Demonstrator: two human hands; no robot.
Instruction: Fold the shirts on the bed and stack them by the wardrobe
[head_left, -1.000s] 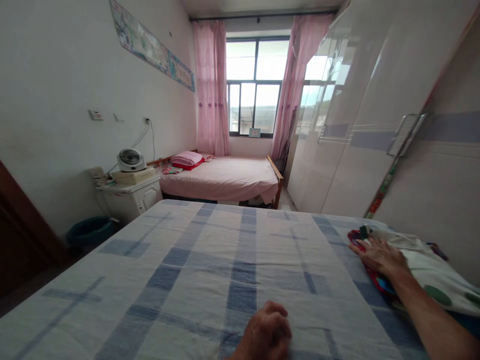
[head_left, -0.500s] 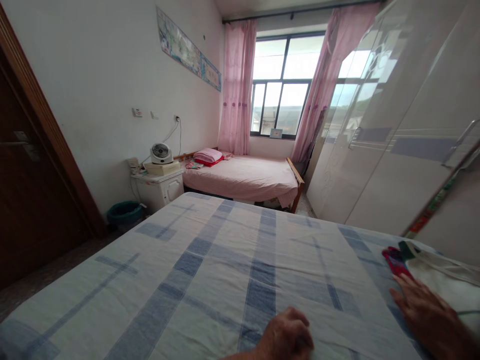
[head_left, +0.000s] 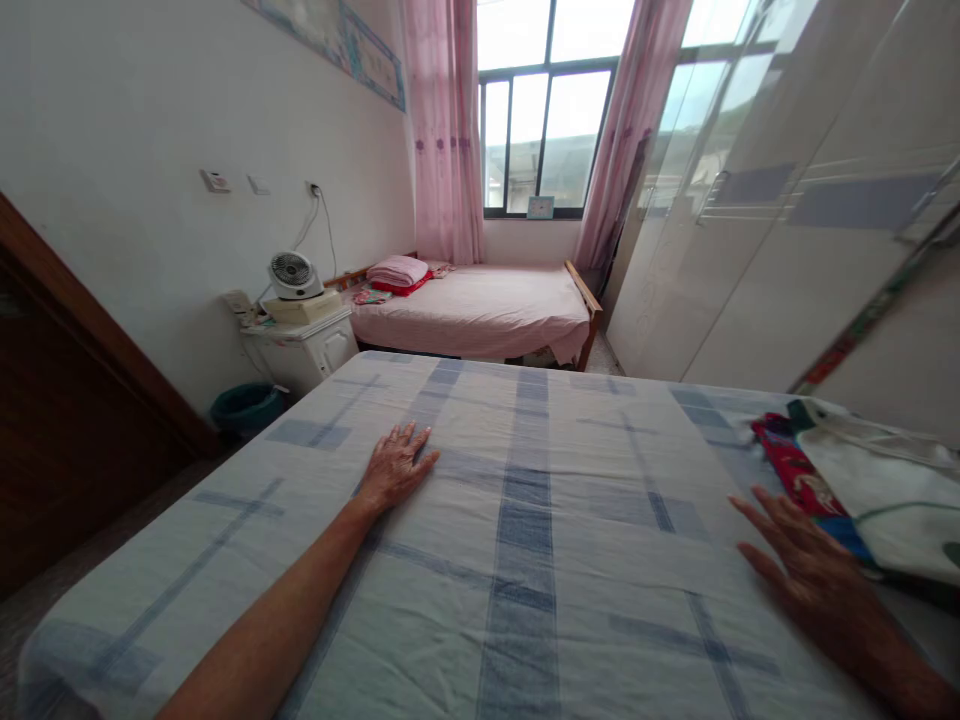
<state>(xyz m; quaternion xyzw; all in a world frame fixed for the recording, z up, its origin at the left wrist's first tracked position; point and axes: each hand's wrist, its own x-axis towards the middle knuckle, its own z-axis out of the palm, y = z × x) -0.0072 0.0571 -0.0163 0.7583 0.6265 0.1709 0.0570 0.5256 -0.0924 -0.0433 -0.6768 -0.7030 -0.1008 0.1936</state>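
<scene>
A white bed sheet (head_left: 450, 520) with blue-grey blocks and stripes covers the near bed, with small wrinkles around its middle. My left hand (head_left: 396, 468) lies flat on the sheet, fingers spread, left of the centre stripe. Over at the right, my right hand (head_left: 799, 555) has its fingers apart, low over or on the sheet's right side; I cannot tell whether it touches. Just beyond it is a red patterned cloth (head_left: 799, 470), beside a white fabric item (head_left: 885, 490) with green edging. Neither hand holds anything.
Beyond the sheet stands a second bed (head_left: 487, 310) with pink bedding. At left are a white nightstand (head_left: 304, 345) with a small fan (head_left: 294, 275), a teal bin (head_left: 246, 408) and a brown door frame (head_left: 97, 310). A glossy wardrobe (head_left: 720, 290) lines the right side.
My left hand has moved forward and left, going from curled to spread flat. My right hand has shifted slightly left, fingers wider apart. The view has tilted down.
</scene>
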